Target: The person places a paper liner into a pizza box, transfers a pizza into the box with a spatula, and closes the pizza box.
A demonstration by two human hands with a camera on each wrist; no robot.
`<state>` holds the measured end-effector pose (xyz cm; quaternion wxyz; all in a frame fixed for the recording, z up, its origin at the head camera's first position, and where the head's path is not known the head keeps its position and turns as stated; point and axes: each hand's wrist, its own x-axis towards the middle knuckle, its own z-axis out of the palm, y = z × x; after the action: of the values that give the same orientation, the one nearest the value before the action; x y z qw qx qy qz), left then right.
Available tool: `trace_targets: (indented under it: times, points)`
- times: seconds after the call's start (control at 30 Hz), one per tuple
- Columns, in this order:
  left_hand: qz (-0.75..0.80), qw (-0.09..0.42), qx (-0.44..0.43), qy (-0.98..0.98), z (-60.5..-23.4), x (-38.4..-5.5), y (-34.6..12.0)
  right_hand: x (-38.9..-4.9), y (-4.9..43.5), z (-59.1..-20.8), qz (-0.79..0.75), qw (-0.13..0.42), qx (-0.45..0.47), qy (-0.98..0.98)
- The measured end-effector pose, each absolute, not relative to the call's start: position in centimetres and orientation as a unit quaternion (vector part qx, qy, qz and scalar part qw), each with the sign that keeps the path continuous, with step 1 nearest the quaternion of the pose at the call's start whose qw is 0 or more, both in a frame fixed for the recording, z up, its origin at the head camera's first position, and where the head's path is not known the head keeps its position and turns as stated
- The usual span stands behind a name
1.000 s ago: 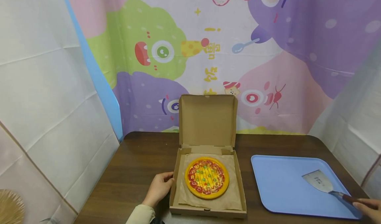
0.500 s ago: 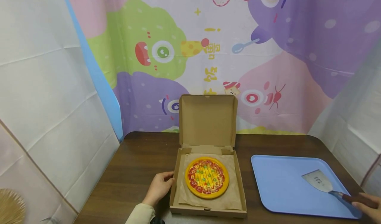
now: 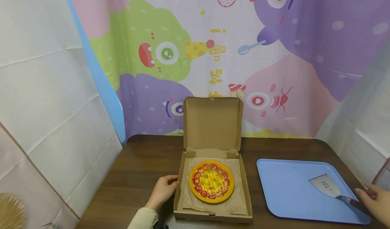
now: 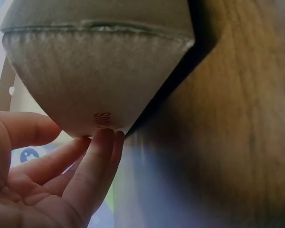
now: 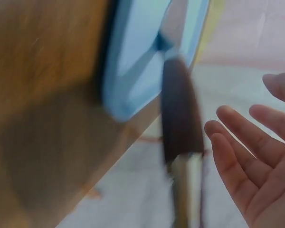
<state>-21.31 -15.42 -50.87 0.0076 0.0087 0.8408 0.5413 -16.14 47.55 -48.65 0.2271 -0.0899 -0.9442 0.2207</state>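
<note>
A toy pizza lies on brown paper inside a cardboard pizza box whose lid stands raised. My left hand touches the box's left side; the left wrist view shows its fairly straight fingertips against the cardboard wall. On the blue tray rests a pizza spatula, its dark wooden handle reaching over the tray's right edge. My right hand is beside that handle, fingers spread and apart from it in the right wrist view.
Box and tray stand on a dark wooden table, with a strip of tabletop between them. A printed cartoon curtain hangs behind. Pale sheets line both sides. Something straw-coloured shows at the lower left.
My right hand has let go of the spatula handle and its fingers have opened. The spatula stays on the tray. My left hand, the box and the pizza have not visibly moved.
</note>
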Motion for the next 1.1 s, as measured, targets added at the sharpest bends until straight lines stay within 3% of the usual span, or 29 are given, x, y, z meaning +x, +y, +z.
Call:
trace_targets:
  times: [0.2, 0.4, 0.67, 0.87, 1.1]
  points:
    - [0.562, 0.013, -0.009, 0.827, -50.2, -21.6, -15.4, -17.5, 44.2, -45.9, 0.167, 0.144, -0.085, -0.972]
    - [0.562, 0.003, -0.001, 0.827, -49.2, -22.6, -15.7, -19.3, 40.2, -44.8, 0.223, 0.167, -0.021, -0.960]
    - [0.560, -0.041, 0.026, 0.827, -47.9, -24.9, -16.0, -22.6, 34.2, -44.1, 0.311, 0.148, 0.016, -0.939]
    - [0.548, -0.056, 0.032, 0.834, -46.7, -26.8, -16.0, -25.1, 30.6, -43.7, 0.392, 0.111, 0.044, -0.912]
    - [0.559, -0.029, 0.012, 0.829, -46.0, -28.9, -15.7, -28.2, 27.1, -43.6, 0.466, 0.047, 0.043, -0.883]
